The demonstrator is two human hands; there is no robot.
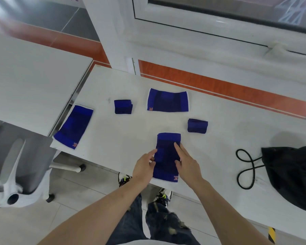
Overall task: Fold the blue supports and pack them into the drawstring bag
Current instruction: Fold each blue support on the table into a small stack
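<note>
Orange logo, unreadable, marks the blue support (167, 156) under both hands.

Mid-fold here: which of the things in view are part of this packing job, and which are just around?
Job: support under both hands; flat supports; folded supports; black drawstring bag; left hand; right hand.

Just around: office chair; second table; window frame.

Orange logos on three blue supports (167, 156) are too small to read.
</note>
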